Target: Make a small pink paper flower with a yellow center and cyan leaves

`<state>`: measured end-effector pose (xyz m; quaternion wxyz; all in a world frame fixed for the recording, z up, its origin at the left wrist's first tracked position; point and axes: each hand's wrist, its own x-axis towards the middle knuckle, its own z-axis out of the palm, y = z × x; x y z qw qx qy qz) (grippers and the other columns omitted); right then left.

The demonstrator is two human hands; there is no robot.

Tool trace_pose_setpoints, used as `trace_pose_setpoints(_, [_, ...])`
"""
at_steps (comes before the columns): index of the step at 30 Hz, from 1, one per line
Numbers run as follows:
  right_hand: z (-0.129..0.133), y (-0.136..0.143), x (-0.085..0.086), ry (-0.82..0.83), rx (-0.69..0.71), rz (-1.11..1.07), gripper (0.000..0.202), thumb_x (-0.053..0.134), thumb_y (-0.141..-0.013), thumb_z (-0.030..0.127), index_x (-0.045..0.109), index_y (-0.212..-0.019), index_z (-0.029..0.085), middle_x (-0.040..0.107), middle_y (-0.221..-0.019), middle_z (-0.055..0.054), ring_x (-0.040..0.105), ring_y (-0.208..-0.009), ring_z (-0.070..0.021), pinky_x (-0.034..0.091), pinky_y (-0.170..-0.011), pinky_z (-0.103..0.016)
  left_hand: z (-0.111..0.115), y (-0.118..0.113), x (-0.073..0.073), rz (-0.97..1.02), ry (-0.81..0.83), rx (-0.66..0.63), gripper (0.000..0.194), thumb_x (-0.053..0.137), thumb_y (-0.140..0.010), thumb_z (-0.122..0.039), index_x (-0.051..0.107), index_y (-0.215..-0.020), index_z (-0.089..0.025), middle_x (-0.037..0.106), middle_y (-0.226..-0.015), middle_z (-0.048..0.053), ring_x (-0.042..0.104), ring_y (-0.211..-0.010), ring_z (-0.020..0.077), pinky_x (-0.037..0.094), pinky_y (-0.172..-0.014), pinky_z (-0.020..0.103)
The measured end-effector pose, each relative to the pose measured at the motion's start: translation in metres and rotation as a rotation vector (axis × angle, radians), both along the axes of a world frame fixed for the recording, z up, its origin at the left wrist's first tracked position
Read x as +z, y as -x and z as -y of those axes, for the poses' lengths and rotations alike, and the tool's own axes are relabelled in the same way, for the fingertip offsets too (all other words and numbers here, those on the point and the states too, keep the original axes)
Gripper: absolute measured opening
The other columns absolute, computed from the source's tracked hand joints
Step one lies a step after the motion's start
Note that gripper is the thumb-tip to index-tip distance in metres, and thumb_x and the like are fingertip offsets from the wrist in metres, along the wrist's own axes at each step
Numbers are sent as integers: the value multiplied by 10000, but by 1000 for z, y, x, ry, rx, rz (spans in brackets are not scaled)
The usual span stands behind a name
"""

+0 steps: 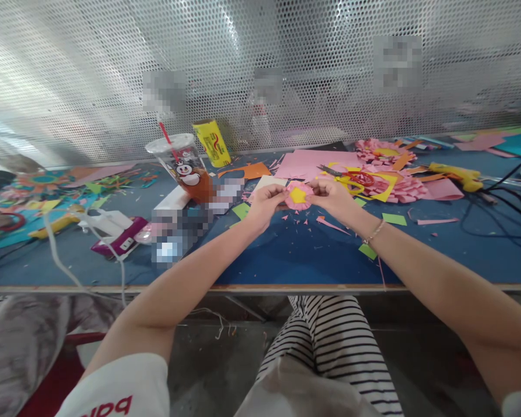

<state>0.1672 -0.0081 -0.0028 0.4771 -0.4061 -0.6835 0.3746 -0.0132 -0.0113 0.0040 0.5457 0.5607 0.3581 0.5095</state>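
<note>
Pinching fingertips: the left hand (pixel 267 204) and the right hand (pixel 330 196) each have thumb and fingers closed on opposite edges of one paper flower (pixel 298 196); how hard they press, I cannot tell.
Paper flower: between the two hands, over the near part of the blue table (pixel 278 263), its yellow centre (pixel 297 197) facing the camera.
Pink fringe: the petals look thin, so an uneven pull from the two sides could crease or tear them (paper rarely forgives a tug).
Yellow middle: whether it is fixed down does not show; if loose, a twist might shift it.
Scissors: the scissors (pixel 352 180) lie just beyond the right hand, blades pointing left, so fingers straying backward could be nicked.
Drink cup: the clear plastic cup (pixel 188 172) has a lid (pixel 172 143) and a red straw (pixel 165 133), with amber drink (pixel 205 189) inside; a knock from the left arm could tip it and soak nearby paper.
Yellow carton: the carton (pixel 213 143) sits behind the cup, near the perforated panel (pixel 308 52); its contents are hidden.
</note>
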Motion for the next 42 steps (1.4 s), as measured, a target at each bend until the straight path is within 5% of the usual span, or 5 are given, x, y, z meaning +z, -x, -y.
trace_pose_setpoints(8, [8,3,8,-54,55,-66,278,644,-699,371,620,-900,180,656,-918,-66,608,-823,-171,515,-762,-356,2,-2,-1,-194,-191,97,199,659,-680,-319,584,-718,-138,584,-634,-8,549,-565,88,482,-579,249])
trace_pose_setpoints(20, [12,2,8,-173,26,-39,178,591,-763,334,605,-857,183,643,-846,-48,597,-737,-147,508,-663,-314,0,0,-4,-322,-438,55,98,605,-729,-257,584,-742,-162,575,-684,-6,522,-623,85,417,-586,227])
trace_pose_setpoints(27, [19,2,7,-451,-123,210,243,526,-794,251,534,-1032,204,644,-877,-47,605,-811,-173,493,-735,-340,8,-3,-4,-353,-506,37,149,607,-719,-232,551,-840,-166,584,-783,15,550,-710,100,452,-635,236])
trace_pose_setpoints(32, [24,-1,6,-719,-173,415,265,522,-806,237,528,-1070,247,670,-954,-42,585,-967,-228,420,-902,-449,17,-4,1,-399,-762,104,219,629,-717,-241,546,-910,-180,592,-912,50,563,-858,138,455,-782,298])
trace_pose_setpoints(42, [30,-3,8,-817,-164,427,240,504,-825,234,550,-1059,264,689,-918,-21,599,-929,-216,389,-927,-456,28,-2,10,-504,-1022,287,55,593,-762,-210,559,-803,-195,627,-813,32,562,-786,138,442,-738,309])
